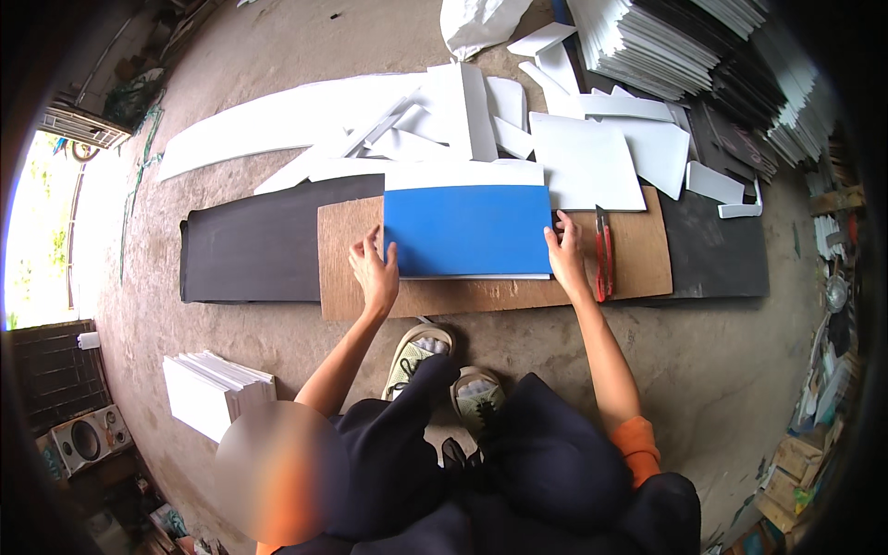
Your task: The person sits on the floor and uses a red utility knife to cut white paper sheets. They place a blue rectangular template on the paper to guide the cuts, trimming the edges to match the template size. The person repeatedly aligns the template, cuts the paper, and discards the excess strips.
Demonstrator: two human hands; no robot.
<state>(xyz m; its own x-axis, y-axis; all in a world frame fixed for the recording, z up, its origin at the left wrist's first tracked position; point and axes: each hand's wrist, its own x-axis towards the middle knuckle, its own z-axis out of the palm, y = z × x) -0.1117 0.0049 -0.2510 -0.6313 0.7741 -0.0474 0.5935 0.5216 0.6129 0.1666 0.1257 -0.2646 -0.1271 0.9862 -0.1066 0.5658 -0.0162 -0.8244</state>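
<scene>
A blue rectangular sheet (467, 229) lies over white foam-like sheet material (462, 173), whose edges show above and below it. Both rest on a brown wooden board (444, 294). My left hand (375, 277) is at the blue sheet's left edge, its thumb against the edge and its fingers apart. At the opposite edge, my right hand (568, 254) has its thumb near the sheet's side and its fingers loosely bent and spread. Neither hand visibly grips anything. Just right of my right hand, a slim red-handled tool (604, 259) with a dark upper end lies on the board.
Black sheets (268, 240) extend beneath the board on both sides. White offcuts (407, 143) are piled beyond it, with a white square panel (585, 162) at the right. Tall sheet stacks (647, 51) stand far right. A small white stack (217, 388) sits near left.
</scene>
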